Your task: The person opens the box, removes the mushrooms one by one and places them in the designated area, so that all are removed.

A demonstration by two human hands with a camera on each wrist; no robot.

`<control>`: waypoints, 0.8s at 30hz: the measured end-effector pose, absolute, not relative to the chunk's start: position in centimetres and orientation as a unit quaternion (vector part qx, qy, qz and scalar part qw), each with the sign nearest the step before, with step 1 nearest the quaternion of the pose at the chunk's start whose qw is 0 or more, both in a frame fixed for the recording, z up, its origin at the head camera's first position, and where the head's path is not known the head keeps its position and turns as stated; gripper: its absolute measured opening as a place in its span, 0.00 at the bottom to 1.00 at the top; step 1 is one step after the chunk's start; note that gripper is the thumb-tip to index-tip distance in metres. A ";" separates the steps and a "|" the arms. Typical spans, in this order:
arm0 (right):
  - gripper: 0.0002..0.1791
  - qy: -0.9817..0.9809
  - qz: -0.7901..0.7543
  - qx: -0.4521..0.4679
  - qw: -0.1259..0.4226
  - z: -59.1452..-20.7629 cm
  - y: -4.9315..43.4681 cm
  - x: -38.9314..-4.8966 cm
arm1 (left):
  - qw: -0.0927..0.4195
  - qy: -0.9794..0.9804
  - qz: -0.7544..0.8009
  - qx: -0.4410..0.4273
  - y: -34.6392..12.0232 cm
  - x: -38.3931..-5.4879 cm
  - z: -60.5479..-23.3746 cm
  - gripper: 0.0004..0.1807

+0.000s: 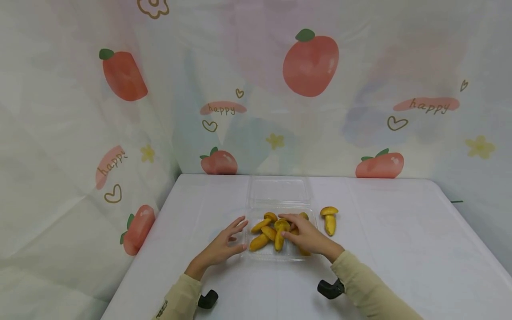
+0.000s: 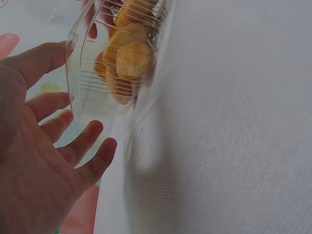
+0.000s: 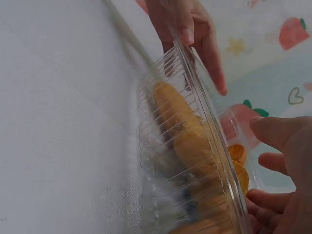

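Note:
A clear plastic clamshell box lies open on the table, its lid folded back on the far side. Several yellow mushrooms are in its base; the ribbed wall shows more of them in the left wrist view. My left hand is at the box's left side with fingers spread, fingertips right at the rim. Over the right part of the box reaches my right hand, thumb and fingers apart around an upright mushroom. It partly hides the mushrooms beneath.
Another yellow mushroom lies on the white table to the right of the box. Black wrist devices sit below both sleeves. A printed fabric backdrop stands behind and at the left.

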State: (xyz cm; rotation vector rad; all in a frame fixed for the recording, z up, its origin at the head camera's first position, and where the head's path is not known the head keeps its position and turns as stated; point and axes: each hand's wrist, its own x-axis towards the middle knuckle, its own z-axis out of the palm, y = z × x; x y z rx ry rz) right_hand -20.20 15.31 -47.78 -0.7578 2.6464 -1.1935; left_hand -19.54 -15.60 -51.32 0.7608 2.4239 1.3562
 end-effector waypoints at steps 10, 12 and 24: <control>0.34 0.894 -0.358 -0.255 0.081 -48.1 14.4 -19.9 | 0.131 0.832 0.473 0.259 -15.7 -19.4 -51.2 0.39; 0.34 0.895 -0.353 -0.261 0.075 -48.2 14.4 -19.9 | 0.132 0.830 0.475 0.260 -15.7 -19.4 -51.1 0.39; 0.33 0.910 -0.310 -0.269 0.055 -48.1 14.5 -19.9 | 0.130 0.831 0.472 0.263 -15.5 -19.4 -51.1 0.40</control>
